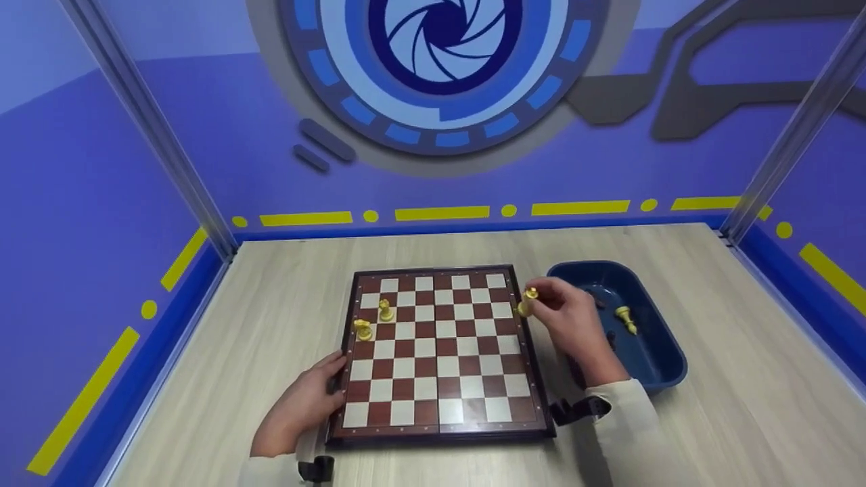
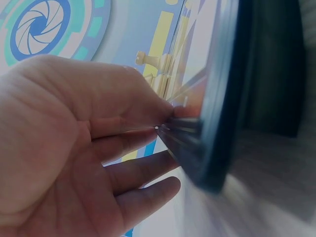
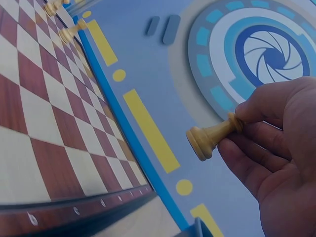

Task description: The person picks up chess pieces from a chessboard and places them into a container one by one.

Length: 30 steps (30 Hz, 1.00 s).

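Note:
My right hand [image 1: 568, 321] pinches a pale yellow chess piece [image 3: 212, 138] by its upper part, just off the board's right edge. Its round base points toward the board, and the fingers cover its top in the right wrist view. The chessboard [image 1: 462, 387], brown and white squares in a dark frame, lies on the table. At the board's left edge, my left hand [image 1: 302, 404] grips the frame between thumb and fingers. A yellow rook [image 1: 385, 311] and a yellow knight [image 1: 363, 331] stand near the left side of the board.
A dark blue bin [image 1: 666, 338] stands right of the board, partly behind the right forearm. Inside lie a yellow chess piece [image 1: 626, 320] and several dark pieces [image 1: 597, 301]. Blue printed walls [image 1: 169, 203] enclose the wooden table [image 1: 298, 284] at the back and sides.

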Tool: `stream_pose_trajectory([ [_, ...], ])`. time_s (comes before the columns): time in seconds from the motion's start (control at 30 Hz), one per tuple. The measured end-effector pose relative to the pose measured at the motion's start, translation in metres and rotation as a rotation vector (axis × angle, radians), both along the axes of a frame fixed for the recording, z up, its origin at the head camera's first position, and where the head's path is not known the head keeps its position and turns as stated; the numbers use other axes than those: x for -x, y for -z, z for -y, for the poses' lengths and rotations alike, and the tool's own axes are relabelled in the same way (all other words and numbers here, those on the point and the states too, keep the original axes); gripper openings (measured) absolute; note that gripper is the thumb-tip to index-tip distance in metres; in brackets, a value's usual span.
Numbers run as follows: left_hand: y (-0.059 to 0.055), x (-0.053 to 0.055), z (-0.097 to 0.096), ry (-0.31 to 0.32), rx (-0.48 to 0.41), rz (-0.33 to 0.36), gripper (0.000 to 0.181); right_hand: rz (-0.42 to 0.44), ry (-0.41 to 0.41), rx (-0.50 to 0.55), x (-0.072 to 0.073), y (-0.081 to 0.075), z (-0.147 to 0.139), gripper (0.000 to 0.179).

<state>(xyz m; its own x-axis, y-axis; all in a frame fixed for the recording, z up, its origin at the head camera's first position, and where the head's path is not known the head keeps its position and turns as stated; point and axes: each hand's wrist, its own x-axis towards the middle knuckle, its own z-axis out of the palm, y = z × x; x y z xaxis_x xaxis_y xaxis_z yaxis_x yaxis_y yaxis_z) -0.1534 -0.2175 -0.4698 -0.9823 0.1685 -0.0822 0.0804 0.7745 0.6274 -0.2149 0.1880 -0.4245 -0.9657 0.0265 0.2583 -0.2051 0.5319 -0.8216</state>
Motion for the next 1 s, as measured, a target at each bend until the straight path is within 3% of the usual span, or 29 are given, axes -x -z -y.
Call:
stream_pose_trajectory([
  [0.23, 0.0, 0.0, 0.0, -0.008, -0.015, 0.011, 0.062, -0.02, 0.031, 0.005, 0.006, -0.001, -0.019, 0.023],
  [0.5, 0.0, 0.0, 0.001, 0.012, -0.024, -0.004, 0.063, 0.018, 0.068, 0.009, 0.008, -0.002, -0.034, 0.025],
  [1.0, 0.001, 0.0, 0.003, 0.005, -0.038, 0.022, 0.063, 0.039, 0.133, -0.024, 0.01, 0.007, -0.054, 0.028],
])
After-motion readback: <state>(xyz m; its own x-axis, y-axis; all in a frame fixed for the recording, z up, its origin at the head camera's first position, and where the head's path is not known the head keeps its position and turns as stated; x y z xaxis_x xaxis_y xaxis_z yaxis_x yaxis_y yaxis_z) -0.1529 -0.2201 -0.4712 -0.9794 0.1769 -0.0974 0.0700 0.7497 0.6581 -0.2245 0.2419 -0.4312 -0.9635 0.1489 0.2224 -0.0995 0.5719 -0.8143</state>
